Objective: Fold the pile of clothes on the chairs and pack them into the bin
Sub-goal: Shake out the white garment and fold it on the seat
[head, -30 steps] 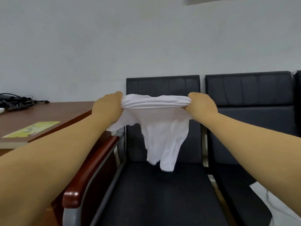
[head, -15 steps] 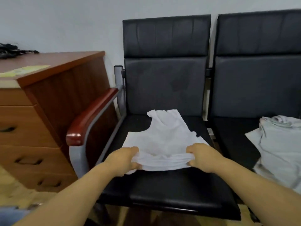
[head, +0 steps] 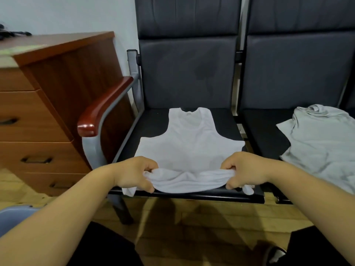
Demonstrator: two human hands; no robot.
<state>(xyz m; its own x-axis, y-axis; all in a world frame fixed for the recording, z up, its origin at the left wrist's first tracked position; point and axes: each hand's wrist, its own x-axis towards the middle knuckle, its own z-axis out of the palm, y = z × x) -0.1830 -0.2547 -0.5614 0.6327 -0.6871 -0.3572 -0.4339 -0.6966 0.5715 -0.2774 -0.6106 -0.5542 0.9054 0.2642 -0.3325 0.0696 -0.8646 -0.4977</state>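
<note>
2 hands (head: 134, 174) (head: 245, 169) grip white vest (head: 190, 143).

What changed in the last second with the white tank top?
The white tank top came down from mid-air onto the black seat and now lies flat, neckline toward the backrest. The left hand and right hand kept gripping its bunched hem. The grey shirt stayed on the next seat.

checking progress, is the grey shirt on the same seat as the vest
No, the grey shirt lies on the right seat, the white vest on the left.
</note>
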